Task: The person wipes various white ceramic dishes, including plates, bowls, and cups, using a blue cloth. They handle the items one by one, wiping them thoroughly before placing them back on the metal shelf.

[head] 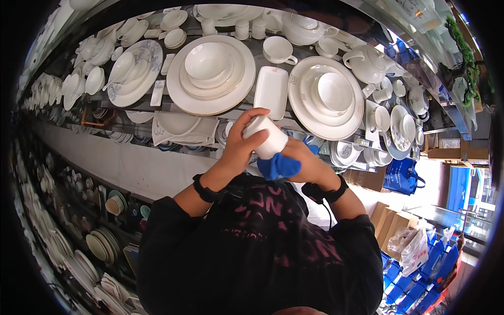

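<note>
My left hand (pixel 240 143) is wrapped round a white ceramic cup or jar (pixel 267 137), its thumb across the side and its fingers over the far end. At the near end, my right hand (pixel 305 159) holds a blue cloth (pixel 278 166) against the piece; part of that hand is hidden behind it. The white piece is tilted in front of my chest. Just beyond it lies a rectangular white tray (pixel 271 92) on the glass shelf, between a stack of gold-rimmed plates with a bowl (pixel 210 63) and another plate stack with a patterned rim (pixel 327 96).
A handled cup (pixel 278 50), teapots (pixel 302 29) and small jars stand further back on the shelf. More dishes fill the lower shelf and the racks at the left. Cardboard boxes (pixel 395 226), a blue bag (pixel 403 177) and blue packages are at the right.
</note>
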`<state>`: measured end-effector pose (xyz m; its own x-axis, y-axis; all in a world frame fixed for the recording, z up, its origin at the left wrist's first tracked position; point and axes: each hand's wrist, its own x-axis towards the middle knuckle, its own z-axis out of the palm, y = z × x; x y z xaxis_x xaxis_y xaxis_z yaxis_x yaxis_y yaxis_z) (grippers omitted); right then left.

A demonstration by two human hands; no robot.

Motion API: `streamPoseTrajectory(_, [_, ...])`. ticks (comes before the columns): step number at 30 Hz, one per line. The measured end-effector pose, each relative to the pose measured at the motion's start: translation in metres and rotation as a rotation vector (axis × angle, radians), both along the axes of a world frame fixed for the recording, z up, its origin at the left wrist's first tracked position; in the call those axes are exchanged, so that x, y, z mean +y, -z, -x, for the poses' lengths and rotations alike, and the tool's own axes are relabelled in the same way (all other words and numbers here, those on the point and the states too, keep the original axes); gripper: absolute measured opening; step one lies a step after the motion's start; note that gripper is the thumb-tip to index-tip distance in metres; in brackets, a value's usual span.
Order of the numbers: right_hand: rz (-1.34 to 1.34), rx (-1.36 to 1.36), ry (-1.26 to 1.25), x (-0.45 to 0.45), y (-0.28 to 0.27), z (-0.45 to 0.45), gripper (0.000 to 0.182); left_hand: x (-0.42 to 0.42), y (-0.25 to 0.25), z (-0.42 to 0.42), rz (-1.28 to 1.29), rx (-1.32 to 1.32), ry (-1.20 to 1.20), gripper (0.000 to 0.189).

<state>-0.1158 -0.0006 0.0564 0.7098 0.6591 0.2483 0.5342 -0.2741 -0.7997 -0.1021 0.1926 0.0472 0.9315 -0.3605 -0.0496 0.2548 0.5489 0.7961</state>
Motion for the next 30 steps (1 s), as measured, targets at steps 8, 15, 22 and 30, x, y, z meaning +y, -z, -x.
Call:
streamPoseTrajectory(8, [-0.137, 0.254, -0.066, 0.007, -0.002, 0.017, 0.043, 0.002, 0.008, -0.006, 0.057, -0.353, -0.059, 0.023])
streamPoseTrajectory(15, [0.009, 0.064, -0.054, -0.001, 0.007, -0.005, 0.043, -0.003, 0.000, -0.003, -0.126, 0.013, -0.112, 0.024])
streamPoseTrajectory(22, [-0.174, 0.386, -0.057, -0.004, 0.007, 0.011, 0.036, 0.005, 0.006, -0.008, -0.126, -0.502, -0.065, 0.016])
streamPoseTrajectory(30, [0.584, -0.493, -0.075, -0.005, 0.018, 0.005, 0.027, -0.010, 0.035, -0.001, -0.192, 0.257, -0.052, 0.011])
